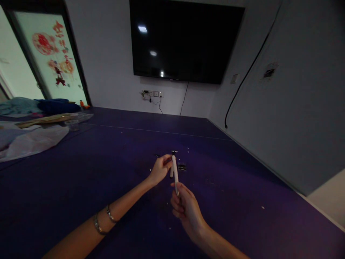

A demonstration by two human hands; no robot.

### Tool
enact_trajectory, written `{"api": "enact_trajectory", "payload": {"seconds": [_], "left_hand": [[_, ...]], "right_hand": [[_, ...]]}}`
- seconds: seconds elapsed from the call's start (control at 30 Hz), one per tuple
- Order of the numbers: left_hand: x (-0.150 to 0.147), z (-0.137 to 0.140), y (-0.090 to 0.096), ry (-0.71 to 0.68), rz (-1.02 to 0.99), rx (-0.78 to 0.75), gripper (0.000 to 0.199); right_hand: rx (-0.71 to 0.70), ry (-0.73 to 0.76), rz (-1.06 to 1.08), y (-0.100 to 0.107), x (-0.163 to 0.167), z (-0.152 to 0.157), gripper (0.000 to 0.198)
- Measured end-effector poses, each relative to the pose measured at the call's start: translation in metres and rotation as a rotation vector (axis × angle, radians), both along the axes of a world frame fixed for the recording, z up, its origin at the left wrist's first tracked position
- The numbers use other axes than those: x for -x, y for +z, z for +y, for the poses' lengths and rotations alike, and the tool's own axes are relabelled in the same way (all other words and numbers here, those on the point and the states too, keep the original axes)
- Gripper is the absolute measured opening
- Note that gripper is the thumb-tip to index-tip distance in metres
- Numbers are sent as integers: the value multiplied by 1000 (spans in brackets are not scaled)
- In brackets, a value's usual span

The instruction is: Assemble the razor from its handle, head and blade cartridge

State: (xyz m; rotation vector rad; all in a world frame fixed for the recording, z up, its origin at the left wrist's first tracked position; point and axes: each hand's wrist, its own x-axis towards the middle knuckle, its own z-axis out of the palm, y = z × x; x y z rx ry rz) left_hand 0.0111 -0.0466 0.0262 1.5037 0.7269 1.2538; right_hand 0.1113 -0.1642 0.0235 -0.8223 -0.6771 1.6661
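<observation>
A slim white rod (175, 172) with a dark joint and a small pale crosspiece at its far end stands out against the purple surface. My right hand (187, 207) is closed round the rod's near end. My left hand (161, 168) is closed at the far part, thumb and fingertips pinching close to the dark joint. Beside the rod, partly behind it, is a shorter white piece (171, 172) with a dark tip; I cannot tell whether they are joined. Just right of the rod lies a small black part (182, 167) with pale edges.
Small white scraps (188, 148) and a thin dark piece (157, 155) lie around on the purple surface (81, 201). Plastic bags (35, 142) and folded cloth (56, 106) are at the far left. A television (185, 43) hangs above wall sockets (155, 94); a black cable (248, 73) dangles at right.
</observation>
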Motion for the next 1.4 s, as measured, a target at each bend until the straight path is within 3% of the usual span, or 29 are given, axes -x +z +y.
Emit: {"api": "enact_trajectory", "payload": {"seconds": [0.13,0.37,0.57,1.17,1.27,1.4], "left_hand": [[-1,-2,1,11,71,-27,22],[0,-2,2,27,56,-49,18],[-1,-4,0,-22,103,-50,19],[1,-1,4,-9,55,28,18],[4,0,8,-19,34,127,18],[8,1,14,-120,28,377,17]], "right_hand": [[-76,-36,15,9,-7,8,28],[4,-12,-14,0,-7,7,30],[-58,-13,38,6,-9,10,26],[58,15,87,-3,-9,5,28],[-33,-4,60,6,-13,9,24],[-303,-127,-152,32,-32,34,19]]}}
